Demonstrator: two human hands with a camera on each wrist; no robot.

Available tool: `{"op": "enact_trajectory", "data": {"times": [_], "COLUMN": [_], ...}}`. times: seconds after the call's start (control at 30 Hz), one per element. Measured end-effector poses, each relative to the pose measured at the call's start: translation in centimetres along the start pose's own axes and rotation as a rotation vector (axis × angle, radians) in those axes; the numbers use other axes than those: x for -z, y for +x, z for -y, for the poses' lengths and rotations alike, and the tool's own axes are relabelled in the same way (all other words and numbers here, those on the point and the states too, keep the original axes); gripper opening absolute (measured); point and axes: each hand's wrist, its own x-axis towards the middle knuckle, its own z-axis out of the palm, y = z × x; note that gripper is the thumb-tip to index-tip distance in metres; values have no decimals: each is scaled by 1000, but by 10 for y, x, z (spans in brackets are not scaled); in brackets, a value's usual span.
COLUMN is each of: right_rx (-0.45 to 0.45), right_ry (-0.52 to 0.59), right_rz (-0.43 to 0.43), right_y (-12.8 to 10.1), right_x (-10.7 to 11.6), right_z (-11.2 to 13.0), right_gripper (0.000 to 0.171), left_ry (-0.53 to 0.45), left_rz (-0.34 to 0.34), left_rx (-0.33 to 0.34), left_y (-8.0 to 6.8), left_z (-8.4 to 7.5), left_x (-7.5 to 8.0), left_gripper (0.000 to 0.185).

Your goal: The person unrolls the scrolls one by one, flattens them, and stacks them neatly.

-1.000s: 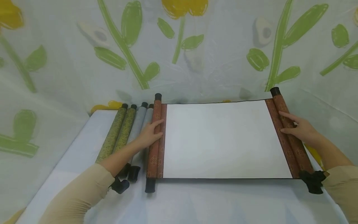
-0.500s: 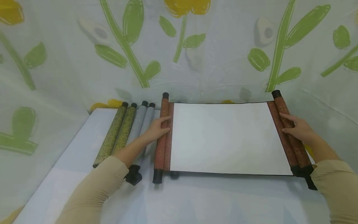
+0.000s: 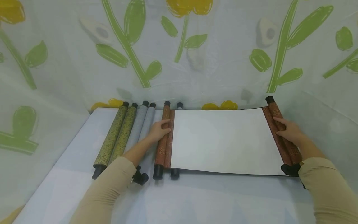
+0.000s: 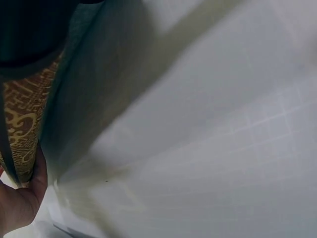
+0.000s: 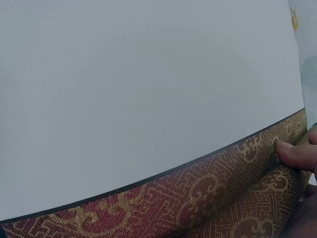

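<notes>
1. My two beige sleeves (image 3: 106, 189) reach in from the near edge of the bench (image 3: 195, 202), which is covered in a pale cloth.
2. Black knobs at the near ends of the rolled scrolls line up just beyond my left sleeve, close to the near edge of the open scroll (image 3: 223, 141).
3. My left hand (image 3: 158, 132) rests on the open scroll's left roller (image 3: 162, 146), fingers laid fairly straight across the red patterned roll; this grip is not curled round it.
4. My right hand (image 3: 288, 131) lies on the right roller (image 3: 282, 133), fingers stretched flat over the brocade; the right wrist view shows a fingertip (image 5: 292, 152) pressing the red-and-gold border.
5. Between my hands the scroll lies spread flat on the bench, its blank white panel facing up.
6. Left of it, two green-gold scrolls (image 3: 116, 135) and two grey scrolls (image 3: 142, 124) lie side by side, rolled up.
7. Behind the bench hangs a white curtain (image 3: 195, 56) printed with green stems and yellow flowers.
</notes>
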Motion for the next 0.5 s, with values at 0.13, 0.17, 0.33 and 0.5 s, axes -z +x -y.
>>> {"op": "enact_trajectory", "data": {"times": [0.13,0.17,0.33,0.5], "right_rx": [2,3,9,4], "right_ry": [-32,-37,-27,-3], "right_rz": [-14,-20,-30,-19], "right_y": [3,4,5,8], "right_x": [-6,-8,-18,-27], "right_z": [-5,-6,-9,-13], "right_gripper": [73,72,69,69], "left_ry": [7,7,-8,-2], "left_rz": [-13,-14,3,6], "left_rx": [4,3,11,3], "left_y": [-2,-2,-3,-3], "left_z": [-1,-1,1,6], "left_x": [-3,-4,-6,-9], "left_gripper": [51,51,53,54]}}
